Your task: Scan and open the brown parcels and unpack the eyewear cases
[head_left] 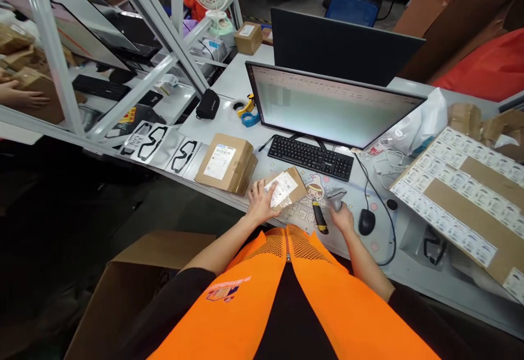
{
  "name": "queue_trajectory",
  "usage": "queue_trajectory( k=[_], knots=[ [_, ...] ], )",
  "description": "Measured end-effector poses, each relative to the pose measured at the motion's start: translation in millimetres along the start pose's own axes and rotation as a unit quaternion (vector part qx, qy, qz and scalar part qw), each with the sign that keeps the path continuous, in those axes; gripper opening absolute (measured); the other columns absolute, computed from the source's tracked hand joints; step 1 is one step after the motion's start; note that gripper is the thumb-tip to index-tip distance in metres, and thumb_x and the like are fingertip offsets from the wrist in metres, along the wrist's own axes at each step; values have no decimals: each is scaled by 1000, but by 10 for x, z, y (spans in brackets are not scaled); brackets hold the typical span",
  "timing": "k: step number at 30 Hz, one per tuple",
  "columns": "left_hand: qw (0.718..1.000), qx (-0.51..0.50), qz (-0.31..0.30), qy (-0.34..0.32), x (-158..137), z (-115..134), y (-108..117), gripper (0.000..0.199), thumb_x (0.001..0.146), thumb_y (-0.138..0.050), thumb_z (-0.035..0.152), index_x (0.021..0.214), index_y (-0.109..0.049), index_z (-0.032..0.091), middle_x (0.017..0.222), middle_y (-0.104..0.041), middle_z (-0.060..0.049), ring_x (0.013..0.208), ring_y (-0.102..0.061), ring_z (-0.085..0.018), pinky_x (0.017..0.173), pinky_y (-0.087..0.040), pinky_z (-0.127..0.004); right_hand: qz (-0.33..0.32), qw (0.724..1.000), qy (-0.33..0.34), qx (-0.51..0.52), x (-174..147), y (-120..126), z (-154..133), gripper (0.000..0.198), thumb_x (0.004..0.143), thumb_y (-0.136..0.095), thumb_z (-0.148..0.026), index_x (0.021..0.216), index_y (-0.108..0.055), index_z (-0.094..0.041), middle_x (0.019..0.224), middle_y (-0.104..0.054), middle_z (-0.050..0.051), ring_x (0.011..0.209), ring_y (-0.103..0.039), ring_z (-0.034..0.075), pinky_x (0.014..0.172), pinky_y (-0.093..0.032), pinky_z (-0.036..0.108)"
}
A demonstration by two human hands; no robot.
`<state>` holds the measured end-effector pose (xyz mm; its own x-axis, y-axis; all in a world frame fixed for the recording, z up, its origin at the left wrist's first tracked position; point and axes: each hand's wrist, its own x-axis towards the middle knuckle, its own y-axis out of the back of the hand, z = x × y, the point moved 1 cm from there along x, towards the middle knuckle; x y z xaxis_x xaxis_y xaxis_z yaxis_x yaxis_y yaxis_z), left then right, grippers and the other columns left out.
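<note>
My left hand point(260, 203) grips the near left side of a small cardboard box point(302, 184), its fingers lying over the white shipping label on top. In my right hand point(343, 217) is a grey handheld barcode scanner point(336, 198), its head pointing up and to the right. Between the two hands a black and yellow utility knife point(319, 217) rests on the printed desk mat point(370, 256). Left of the small box stands a bigger labelled cardboard box point(241, 155), close to my left hand. Fingertips under the scanner are partly hidden.
A black keyboard point(311, 157) and a monitor point(327, 106) stand beyond my hands. Rightward are a mouse point(367, 222) and a cardboard sheet covered in labels point(466, 185). Tape rolls point(249, 118) and bagged black parts point(184, 156) lie left. Another person's hand point(22, 97) shows far left.
</note>
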<state>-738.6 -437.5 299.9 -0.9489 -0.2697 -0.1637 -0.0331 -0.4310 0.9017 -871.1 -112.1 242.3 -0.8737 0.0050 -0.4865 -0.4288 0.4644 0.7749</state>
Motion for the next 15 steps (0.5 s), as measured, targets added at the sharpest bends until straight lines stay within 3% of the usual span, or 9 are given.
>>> queue_trajectory(
  k=[2,4,6,8,11,15],
  knots=[
    [1000,-12,-11,6,-30,-115,-231,129,63,-105,38,173,-40,25,176,-28,-27,161,-21,-58,127,-25,-75,-82,994,13,71,-115,290,-128,37,98,-57,-44,116,-68,-13,85,-74,10,78,-71,26,73,-59,36],
    [999,-50,-18,-2,-73,-266,-385,136,63,-106,43,176,-32,22,178,-26,-28,165,-19,-55,131,-24,-71,-167,976,69,119,-309,591,-304,32,98,-58,-49,102,-66,-18,67,-63,0,61,-62,20,61,-54,30],
    [994,-101,-28,-21,-119,-428,-480,145,63,-106,49,178,-23,19,181,-19,-29,168,-16,-52,134,-23,-66,-231,954,151,121,-540,843,-533,35,98,-61,-54,99,-66,-19,63,-59,-3,58,-58,17,59,-51,28],
    [989,-143,-36,-34,-163,-568,-532,148,64,-106,53,179,-17,19,184,-9,-29,171,-11,-49,136,-23,-63,-264,929,242,97,-749,977,-792,35,98,-64,-54,103,-70,-19,73,-67,0,67,-63,18,66,-54,29],
    [985,-166,-34,-26,-218,-693,-561,148,65,-106,53,179,-16,21,185,2,-28,173,-4,-47,137,-21,-60,-276,894,348,54,-942,900,-1139,33,98,-67,-50,108,-73,-19,97,-76,5,87,-69,23,83,-56,33],
    [985,-172,-24,0,-260,-725,-556,152,63,-106,56,179,-16,18,185,4,-30,172,1,-48,139,-16,-61,-281,880,383,12,-991,517,-1357,29,100,-68,-43,111,-74,-18,101,-78,6,91,-69,22,88,-53,31]
  ],
)
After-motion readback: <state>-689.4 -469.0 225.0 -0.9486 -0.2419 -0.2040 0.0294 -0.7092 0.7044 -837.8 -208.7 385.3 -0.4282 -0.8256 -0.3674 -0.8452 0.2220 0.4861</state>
